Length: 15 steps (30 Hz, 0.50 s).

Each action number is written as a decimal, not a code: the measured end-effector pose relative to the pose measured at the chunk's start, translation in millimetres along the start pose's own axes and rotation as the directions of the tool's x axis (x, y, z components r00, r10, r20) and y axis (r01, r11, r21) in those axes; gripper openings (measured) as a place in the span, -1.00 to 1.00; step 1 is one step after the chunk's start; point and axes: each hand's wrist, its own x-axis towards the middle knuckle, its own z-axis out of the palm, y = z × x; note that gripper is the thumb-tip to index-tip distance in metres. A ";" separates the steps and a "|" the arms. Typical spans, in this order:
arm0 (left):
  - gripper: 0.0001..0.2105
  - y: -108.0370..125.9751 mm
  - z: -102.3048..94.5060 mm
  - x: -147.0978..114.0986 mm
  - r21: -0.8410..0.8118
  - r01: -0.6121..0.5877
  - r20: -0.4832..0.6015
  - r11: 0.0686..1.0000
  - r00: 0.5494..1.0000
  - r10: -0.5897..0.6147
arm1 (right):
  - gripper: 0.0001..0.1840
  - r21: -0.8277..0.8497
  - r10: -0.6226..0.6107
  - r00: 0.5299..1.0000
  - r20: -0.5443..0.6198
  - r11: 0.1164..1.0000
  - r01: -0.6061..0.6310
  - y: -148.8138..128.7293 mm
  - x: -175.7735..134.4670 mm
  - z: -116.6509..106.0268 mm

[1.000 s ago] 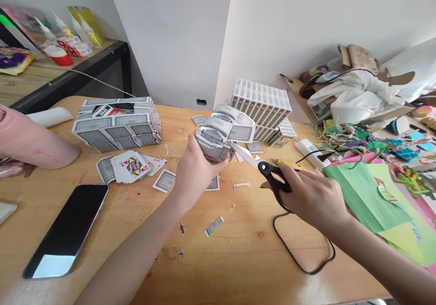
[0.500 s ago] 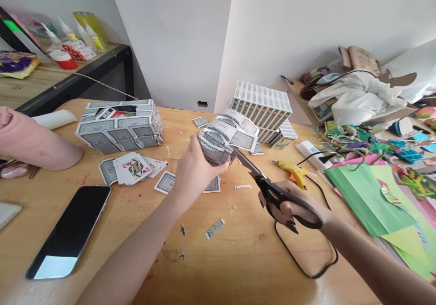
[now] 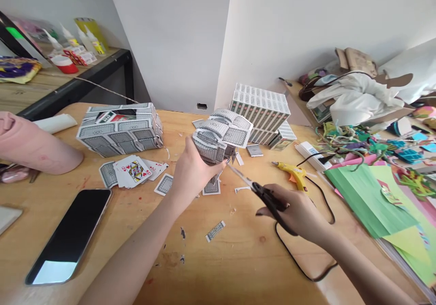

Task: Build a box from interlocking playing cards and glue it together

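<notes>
My left hand [image 3: 194,166] is closed around a small box-like piece made of playing cards [image 3: 221,132], its grey patterned card backs bent over a rounded top. My right hand [image 3: 296,212] grips black-handled scissors [image 3: 269,196]. Their blade tip reaches the lower right edge of the card piece, near my left thumb; whether it touches the card cannot be made out. Below my left hand lies a single card [image 3: 211,187] on the wooden table [image 3: 245,259], and a cut card strip [image 3: 215,231] sits nearer to me.
Left stand a card-covered box [image 3: 119,134], fanned playing cards [image 3: 134,171], a phone [image 3: 70,237] and a pink roll [image 3: 37,148]. Stacked card packs [image 3: 260,112] stand behind my hands. A yellow glue gun [image 3: 293,174] with its cord, a power strip [image 3: 311,156] and green paper [image 3: 363,196] are right.
The card piece has shifted slightly left and turned in my left hand. My right hand has rotated the scissors, so their handles now show edge-on, with the blades lower.
</notes>
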 end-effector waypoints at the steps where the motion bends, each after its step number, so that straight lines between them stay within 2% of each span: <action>1: -0.33 -0.4 -2.0 1.1 -0.004 0.010 0.009 1.000 1.000 -0.010 | -0.58 -0.056 0.047 0.998 -0.043 0.997 -0.050 5.3 -0.9 2.9; 4: -0.35 -4.4 -10.9 6.0 -0.046 0.066 0.054 0.997 0.997 -0.063 | -0.64 -0.240 0.119 0.988 -0.103 0.960 -0.141 17.4 -2.7 12.2; 7: -0.38 -14.8 -18.5 12.9 -0.170 0.099 0.114 0.981 0.990 -0.080 | -0.76 -0.313 0.137 0.987 -0.084 0.937 -0.157 21.2 -3.7 22.6; 9: -0.38 -24.3 -20.3 18.4 -0.256 0.093 0.101 0.962 0.992 -0.069 | -0.75 -0.275 0.131 0.989 -0.072 0.950 -0.146 22.0 -4.1 29.5; 11: -0.34 -34.1 -21.2 24.4 -0.316 0.082 0.037 0.945 0.997 -0.075 | -0.70 -0.207 0.144 0.987 -0.076 0.966 -0.157 23.6 -4.5 35.4; 13: -0.28 -43.5 -24.3 30.4 -0.362 0.070 -0.017 0.930 0.997 -0.082 | -0.65 -0.132 0.206 0.975 -0.081 0.967 -0.216 26.3 -5.1 39.3; 15: -0.30 -52.4 -31.2 35.6 -0.382 0.043 -0.049 0.923 0.997 -0.066 | -0.63 -0.069 0.294 0.953 -0.074 0.952 -0.299 29.5 -5.4 41.6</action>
